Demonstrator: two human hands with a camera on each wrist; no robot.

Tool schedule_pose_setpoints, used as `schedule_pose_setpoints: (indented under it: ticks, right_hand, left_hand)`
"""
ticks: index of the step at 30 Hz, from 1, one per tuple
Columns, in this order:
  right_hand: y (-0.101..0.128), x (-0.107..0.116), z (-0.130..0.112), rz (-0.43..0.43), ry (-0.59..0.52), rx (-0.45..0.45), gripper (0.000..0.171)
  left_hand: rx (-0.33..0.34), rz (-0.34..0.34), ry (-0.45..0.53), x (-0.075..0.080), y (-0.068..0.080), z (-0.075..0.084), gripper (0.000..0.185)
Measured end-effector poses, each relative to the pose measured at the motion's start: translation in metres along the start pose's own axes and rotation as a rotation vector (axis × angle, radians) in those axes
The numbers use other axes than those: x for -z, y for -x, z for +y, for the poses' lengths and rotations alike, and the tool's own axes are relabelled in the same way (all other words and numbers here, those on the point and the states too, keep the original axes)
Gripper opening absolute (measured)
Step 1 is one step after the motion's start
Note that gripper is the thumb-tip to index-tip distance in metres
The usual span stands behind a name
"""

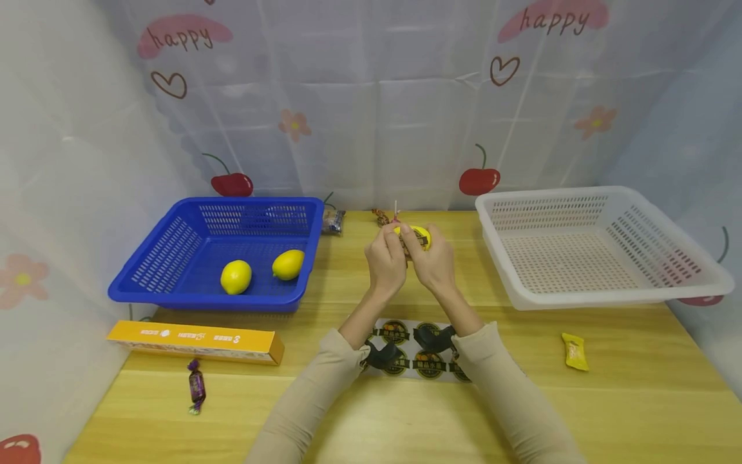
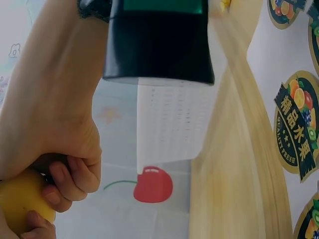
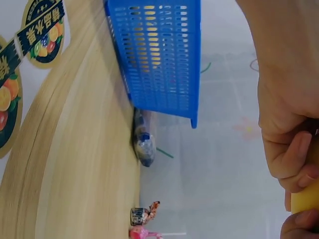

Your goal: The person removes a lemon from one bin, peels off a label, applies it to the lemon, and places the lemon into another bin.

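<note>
Nearest on the table [image 1: 394, 422] lies a purple sweet [image 1: 197, 388], to the left; a sheet [image 1: 429, 366] of dark fruit stickers lies under the forearms, a yellow sweet [image 1: 575, 352] well off to its right and an orange box [image 1: 197, 343] to its left. Past the sheet, raised above the table between the two baskets, is the lemon [image 2: 24, 199]. The left hand [image 1: 387, 261] and right hand [image 1: 431, 261] grasp it together, fingers curled round its sides, thumbs on top at a label [image 1: 418, 241]. It should prove light and firm, hard to bruise, though its rounded skin may roll or slip; its flanks look the best hold, leaving the labelled face to the thumbs. It is bright yellow, with dark print on the label; whether the label lies flat all round, I cannot tell. The blue basket [image 1: 191, 298], left, holds two more lemons [image 1: 236, 277]; the white basket [image 1: 614, 299] stands right. Farthest are a wrapped packet [image 1: 333, 221] and the printed curtain [image 1: 377, 142].
</note>
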State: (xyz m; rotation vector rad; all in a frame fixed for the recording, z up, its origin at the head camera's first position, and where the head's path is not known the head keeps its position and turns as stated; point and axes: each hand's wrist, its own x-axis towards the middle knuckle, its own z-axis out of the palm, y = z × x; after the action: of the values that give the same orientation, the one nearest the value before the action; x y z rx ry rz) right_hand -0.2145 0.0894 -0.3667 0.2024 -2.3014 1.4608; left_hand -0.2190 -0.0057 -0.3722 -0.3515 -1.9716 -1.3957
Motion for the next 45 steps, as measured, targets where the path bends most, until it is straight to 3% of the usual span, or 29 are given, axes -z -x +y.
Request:
schedule_pose_setpoints:
  ticks: [9, 17, 20, 27, 30, 33, 37, 41, 45]
  right_hand:
    - [0.002, 0.0, -0.004, 0.078, -0.011, 0.065, 0.045]
    - [0.003, 0.0, 0.001, 0.139, 0.016, 0.133, 0.044]
    - [0.002, 0.001, 0.003, 0.145, 0.005, 0.163, 0.044]
    - [-0.001, 0.007, 0.008, 0.125, -0.018, 0.249, 0.039]
    - [-0.002, 0.011, 0.011, 0.056, -0.055, 0.195, 0.042]
    - [-0.002, 0.016, 0.013, -0.006, -0.125, 0.084, 0.046]
    - [-0.001, 0.018, 0.01, -0.052, -0.205, -0.019, 0.054]
    - [0.003, 0.016, 0.004, -0.12, -0.196, -0.045, 0.058]
    - [0.007, 0.01, 0.001, -0.104, -0.125, -0.019, 0.048]
  left_hand:
    - [-0.049, 0.05, 0.077, -0.004, 0.001, 0.004, 0.039]
    - [-0.003, 0.051, 0.104, -0.006, 0.003, 0.006, 0.042]
    - [0.049, 0.04, 0.118, -0.006, 0.003, 0.007, 0.043]
    - [0.283, -0.008, 0.208, -0.001, 0.001, 0.013, 0.047]
    - [0.332, -0.078, 0.23, 0.001, 0.002, 0.013, 0.045]
    - [0.38, -0.144, 0.254, 0.003, 0.002, 0.012, 0.048]
    - [0.452, -0.191, 0.289, 0.006, 0.001, 0.011, 0.051]
    - [0.48, -0.201, 0.278, 0.007, -0.002, 0.012, 0.048]
    - [0.484, -0.184, 0.262, 0.005, -0.003, 0.014, 0.044]
